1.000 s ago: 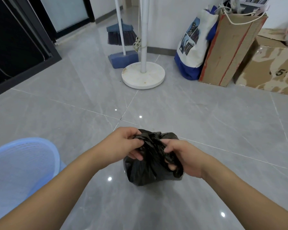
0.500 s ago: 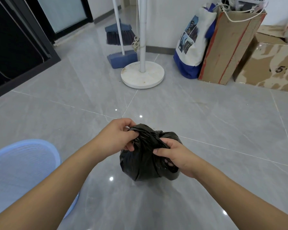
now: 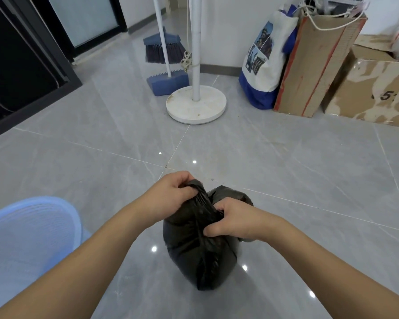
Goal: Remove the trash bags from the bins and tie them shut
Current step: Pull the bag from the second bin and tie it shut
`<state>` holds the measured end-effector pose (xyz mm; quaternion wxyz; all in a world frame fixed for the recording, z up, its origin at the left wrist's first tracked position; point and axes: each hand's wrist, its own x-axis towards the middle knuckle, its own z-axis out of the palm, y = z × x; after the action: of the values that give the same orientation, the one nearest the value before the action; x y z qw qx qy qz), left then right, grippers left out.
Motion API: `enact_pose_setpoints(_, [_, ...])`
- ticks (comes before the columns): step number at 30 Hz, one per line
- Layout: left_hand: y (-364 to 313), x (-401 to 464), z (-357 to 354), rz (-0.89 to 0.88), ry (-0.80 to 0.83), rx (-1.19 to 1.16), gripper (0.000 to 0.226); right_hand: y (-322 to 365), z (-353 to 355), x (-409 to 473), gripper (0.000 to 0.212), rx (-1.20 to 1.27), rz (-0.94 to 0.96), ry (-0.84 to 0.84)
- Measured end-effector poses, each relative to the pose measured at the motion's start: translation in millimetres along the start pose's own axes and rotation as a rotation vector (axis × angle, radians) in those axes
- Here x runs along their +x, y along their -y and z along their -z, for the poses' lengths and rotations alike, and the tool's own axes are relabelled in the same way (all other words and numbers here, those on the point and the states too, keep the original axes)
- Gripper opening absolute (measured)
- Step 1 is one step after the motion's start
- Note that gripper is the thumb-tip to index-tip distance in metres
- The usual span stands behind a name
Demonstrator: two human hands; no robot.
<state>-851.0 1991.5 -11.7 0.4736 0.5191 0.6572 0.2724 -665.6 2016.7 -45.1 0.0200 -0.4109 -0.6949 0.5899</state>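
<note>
While we are gripping the black trash bag (image 3: 199, 252) low in the middle of the frame, it is sitting out of its bin on the grey tiled floor (image 3: 286, 162). Our left hand (image 3: 171, 195) is clenching a twisted strand of plastic at the bag's upper left, and our right hand (image 3: 234, 223) is pinching another bunch of it at the upper right. Our fingers are covering the spot where the strands are meeting, so we are not managing to tell whether a knot is there. The bag's contents are staying hidden behind opaque plastic.

At the lower left, a light blue mesh bin (image 3: 30, 236) is running off the frame edge, and our left forearm is crossing in front of it.

Farther up, a white pole on a round base (image 3: 196, 104) is standing near the top centre, its top cut off. A blue broom (image 3: 164, 48) and dustpan (image 3: 168, 81) are leaning just left of it.

In the upper right, a white and blue tote bag (image 3: 265, 65) is showing printed photo panels too small for us to read. Beside it a tall cardboard box (image 3: 313, 65) is holding items cropped by the top edge. On the torn carton (image 3: 373, 93) at the far right we are reading only the digits "5" and "2", with the rest peeled or cut away.
</note>
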Motion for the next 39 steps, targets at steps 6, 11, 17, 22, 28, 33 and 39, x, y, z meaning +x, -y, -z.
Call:
enact_pose_setpoints(6, [21, -1, -20, 0.018, -0.065, 0.015, 0.013, -1, 10, -1, 0.015, -0.292, -0.028, -0.098])
enact_pose_setpoints(11, [22, -4, -27, 0.017, -0.109, 0.011, 0.016, -1, 15, -7, 0.023, -0.41, 0.056, -0.07])
enact_pose_setpoints(17, [25, -5, -28, 0.11, -0.169, -0.064, 0.017, -18, 4, -3, 0.021, -0.947, 0.338, -0.602])
enact_pose_setpoints(22, [22, -11, -29, 0.131, -0.241, -0.235, 0.016, -34, 1, -4, 0.033, -0.953, 0.531, -0.761])
enact_pose_setpoints(28, [18, -12, -40, 0.211, -0.27, -0.374, 0.018, -38, 0, -6, 0.029, -0.857, 0.735, -0.81])
enact_pose_setpoints(33, [23, -21, -46, 0.119, -0.124, -0.259, 0.044, -36, 7, -3, 0.023, -0.677, 0.499, -0.653])
enact_pose_setpoints(39, [42, -19, -55, -0.152, -0.279, 0.379, 0.036, -32, 10, 3, 0.014, 0.027, 0.208, -0.428])
